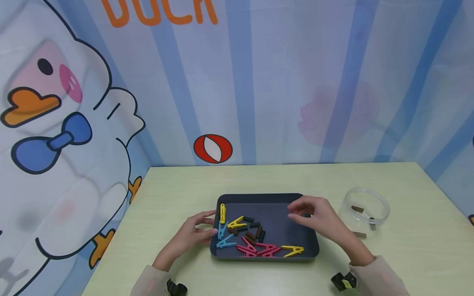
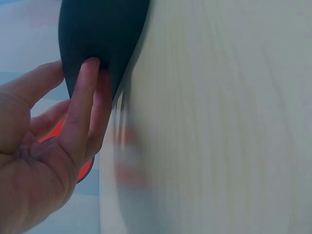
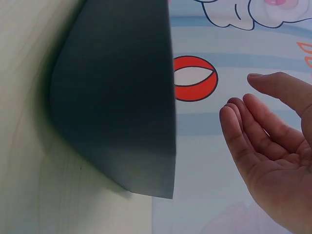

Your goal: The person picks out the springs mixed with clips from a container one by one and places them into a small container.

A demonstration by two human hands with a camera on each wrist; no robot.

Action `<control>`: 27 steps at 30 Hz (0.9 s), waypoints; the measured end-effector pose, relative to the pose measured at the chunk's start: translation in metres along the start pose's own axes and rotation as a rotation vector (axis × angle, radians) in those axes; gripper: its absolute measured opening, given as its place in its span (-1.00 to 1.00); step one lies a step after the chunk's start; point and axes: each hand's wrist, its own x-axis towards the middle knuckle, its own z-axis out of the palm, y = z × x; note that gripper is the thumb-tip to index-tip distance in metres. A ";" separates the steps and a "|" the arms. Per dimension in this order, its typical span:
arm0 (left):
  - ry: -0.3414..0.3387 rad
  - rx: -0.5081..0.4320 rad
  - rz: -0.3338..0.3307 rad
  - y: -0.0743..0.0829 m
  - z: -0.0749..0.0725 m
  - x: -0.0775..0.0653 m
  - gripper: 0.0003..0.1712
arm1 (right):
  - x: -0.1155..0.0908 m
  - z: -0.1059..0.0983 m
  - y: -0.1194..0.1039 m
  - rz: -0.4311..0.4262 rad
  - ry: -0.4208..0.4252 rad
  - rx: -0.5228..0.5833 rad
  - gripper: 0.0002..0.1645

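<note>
A dark grey tray lies on the table between the hands. My left hand holds its left edge, thumb at the rim and fingertips against the outer wall in the left wrist view. My right hand hovers over the tray's right side, fingers loosely bent. Nothing shows between that thumb and those fingers in the right wrist view. Inside the tray are yellow clothespins, blue clothespins and pink clothespins. Several dark and brown coil springs lie scattered among them.
On the right stands a round clear dish with a brown spring visible in it. A small brownish piece lies just in front. The pale wooden table meets a printed cloth backdrop behind.
</note>
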 end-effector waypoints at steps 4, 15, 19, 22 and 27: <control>-0.001 0.000 0.005 -0.001 0.000 0.000 -0.29 | 0.001 0.005 -0.002 -0.002 -0.011 -0.008 -0.80; -0.002 -0.007 0.012 -0.002 0.000 0.000 -0.29 | 0.007 0.020 0.000 -0.043 -0.038 -0.037 -0.79; -0.004 -0.013 0.012 -0.003 0.000 0.001 -0.30 | 0.009 0.024 -0.001 -0.042 -0.046 -0.038 -0.79; -0.004 -0.015 0.015 -0.003 0.000 0.001 -0.30 | 0.010 0.026 -0.001 -0.046 -0.049 -0.042 -0.79; 0.000 -0.010 0.014 -0.004 -0.001 0.001 -0.29 | 0.011 0.030 -0.003 -0.045 -0.060 -0.042 -0.79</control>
